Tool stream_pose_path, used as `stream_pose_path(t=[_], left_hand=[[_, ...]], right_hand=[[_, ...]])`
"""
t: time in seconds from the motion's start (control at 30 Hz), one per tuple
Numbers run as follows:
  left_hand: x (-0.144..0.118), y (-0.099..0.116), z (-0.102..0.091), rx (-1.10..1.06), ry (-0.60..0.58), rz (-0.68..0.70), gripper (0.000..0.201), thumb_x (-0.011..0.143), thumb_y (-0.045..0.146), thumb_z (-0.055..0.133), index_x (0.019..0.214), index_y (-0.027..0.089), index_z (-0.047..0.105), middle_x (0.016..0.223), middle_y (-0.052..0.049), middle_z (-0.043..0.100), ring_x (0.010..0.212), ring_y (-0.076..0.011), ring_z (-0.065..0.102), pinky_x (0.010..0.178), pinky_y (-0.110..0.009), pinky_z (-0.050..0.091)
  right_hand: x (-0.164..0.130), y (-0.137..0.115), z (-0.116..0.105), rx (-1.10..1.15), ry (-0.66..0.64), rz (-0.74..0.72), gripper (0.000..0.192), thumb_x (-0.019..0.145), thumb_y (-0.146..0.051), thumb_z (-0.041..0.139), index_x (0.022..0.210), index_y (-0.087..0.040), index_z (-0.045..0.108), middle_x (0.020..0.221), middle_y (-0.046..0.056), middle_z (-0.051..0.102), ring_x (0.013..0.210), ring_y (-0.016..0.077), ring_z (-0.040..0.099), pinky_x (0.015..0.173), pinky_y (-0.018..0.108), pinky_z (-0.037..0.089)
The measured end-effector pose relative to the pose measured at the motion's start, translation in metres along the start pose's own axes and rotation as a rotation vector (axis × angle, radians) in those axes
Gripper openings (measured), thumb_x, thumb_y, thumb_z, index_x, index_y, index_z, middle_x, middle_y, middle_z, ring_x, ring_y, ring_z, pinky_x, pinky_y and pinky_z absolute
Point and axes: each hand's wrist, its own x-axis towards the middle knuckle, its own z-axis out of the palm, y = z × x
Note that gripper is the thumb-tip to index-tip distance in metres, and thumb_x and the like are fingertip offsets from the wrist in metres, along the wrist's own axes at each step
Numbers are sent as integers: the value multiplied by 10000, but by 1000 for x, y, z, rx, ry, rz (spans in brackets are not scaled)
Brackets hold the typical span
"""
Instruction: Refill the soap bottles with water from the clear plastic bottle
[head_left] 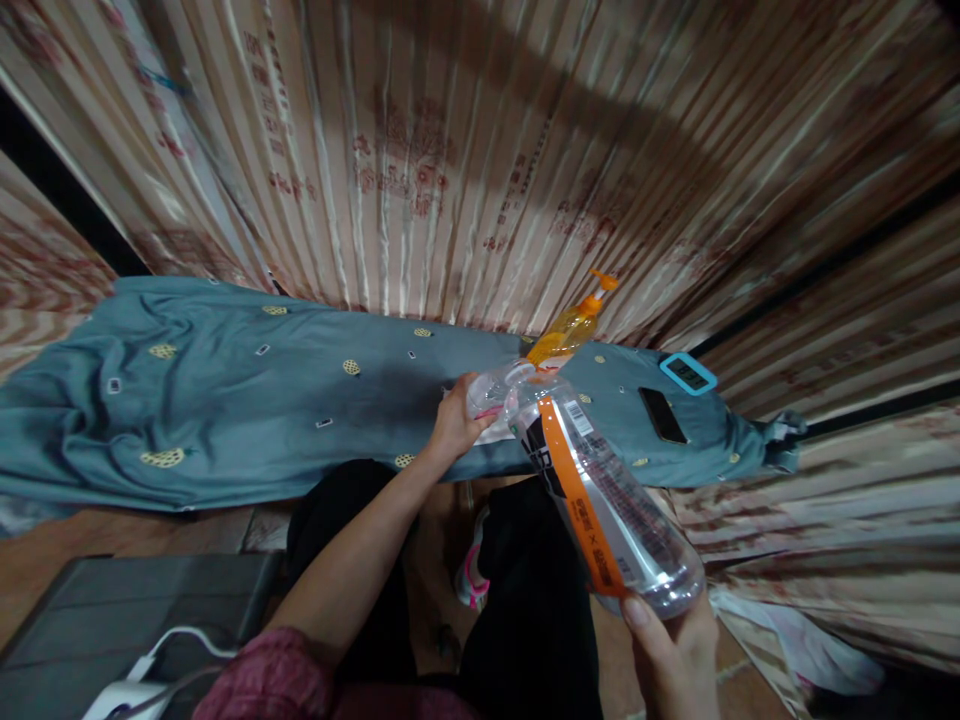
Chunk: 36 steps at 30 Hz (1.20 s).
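- While my right hand grips the base end of the big clear bottle with the orange label, its neck is tipped away from me toward the small clear cup at the near edge of the teal-covered table; any liquid inside would come out fast, and I judge it could overshoot the cup. I cannot tell whether the bottle holds anything.
- My left hand is closed around the cup's near side, fingers curled on it. The cup looks light and thin, so a hard squeeze could buckle it or slop whatever is in it.
- The cup sits right at the cloth's near edge, above my lap and my pink and white shoe on the floor. A nudge from the bottle mouth could push it off toward me.
- I hold the bottle only at its far-from-the-mouth end, so the long body has leverage on my grip; a slip would drop it onto the cup.
- The orange pump bottle stands just beyond the cup, leaning. A swing of the big bottle's neck could knock it over.
- A dark phone and a blue-framed timer lie on the cloth to the right, near enough that a spill spreading through the fabric might reach them.
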Motion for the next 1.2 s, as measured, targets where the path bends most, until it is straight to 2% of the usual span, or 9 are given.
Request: stream_pose_path(t=[0.2, 0.6, 0.87, 1.03, 1.2], left_hand=[[0, 1, 0, -3, -10, -21, 599, 664, 198, 812, 1218, 185, 586, 1146, -99, 734, 1068, -303, 716, 979, -466, 563], [0, -1, 2, 14, -4, -16, 629, 644, 145, 795, 1231, 188, 576, 1184, -97, 731, 1094, -299, 711, 987, -457, 561], [0, 0, 1, 10, -11, -18, 632, 659, 143, 786, 1249, 183, 565, 1184, -101, 732, 1100, -298, 708, 989, -461, 560], [0, 1, 1, 3, -2, -13, 625, 650, 142, 799, 1231, 199, 577, 1188, -87, 731, 1110, -298, 706, 993, -456, 562], [1, 3, 0, 21, -14, -27, 635, 637, 101, 786, 1230, 175, 572, 1182, -102, 730, 1120, -307, 708, 991, -452, 563]], right_hand=[[0, -4, 1, 27, 0, 2, 750, 693, -567, 765, 1293, -162, 568, 1073, 100, 692, 1134, 339, 621, 1032, 480, 441], [0, -2, 0, 3, -5, -1, 725, 698, -555, 766, 1285, -172, 583, 1035, 86, 704, 1086, 323, 642, 1007, 459, 462], [0, -14, 6, 33, 20, 15, 761, 668, -581, 774, 1278, -173, 575, 1037, 89, 695, 1023, 307, 641, 1008, 461, 444], [0, -14, 6, 41, 23, 33, 841, 681, -591, 768, 1365, -159, 538, 1069, 98, 696, 1034, 306, 639, 1029, 463, 431], [0, -12, 4, 16, 17, 22, 826, 683, -590, 767, 1354, -159, 551, 1110, 108, 691, 1072, 314, 632, 1019, 454, 439]])
